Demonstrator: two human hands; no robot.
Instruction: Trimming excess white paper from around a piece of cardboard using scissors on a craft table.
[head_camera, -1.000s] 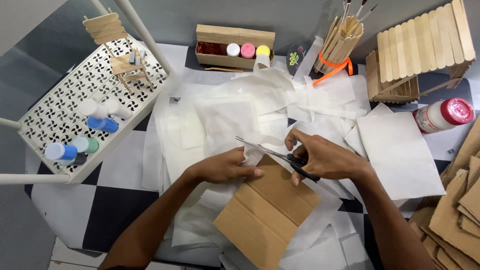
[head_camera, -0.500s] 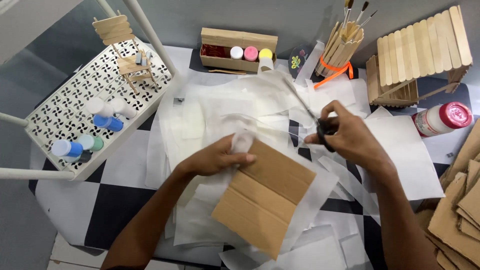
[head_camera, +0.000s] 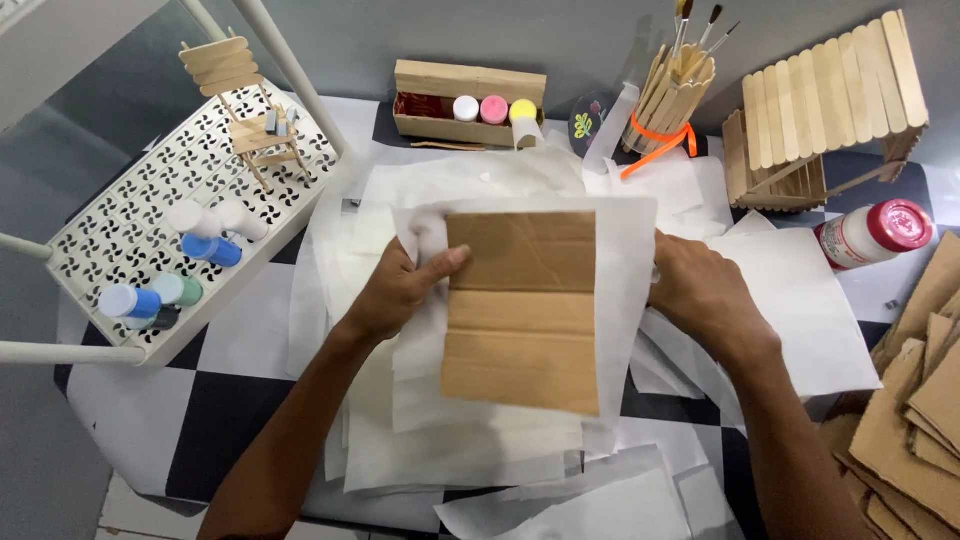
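While both hands grip it, brown cardboard (head_camera: 520, 310) shows creases.

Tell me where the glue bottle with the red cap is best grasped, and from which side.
Grip the glue bottle around its white body, coming from above. It lies on its side at the right, cap pointing right, so the rounded body faces up, and nothing covers it.
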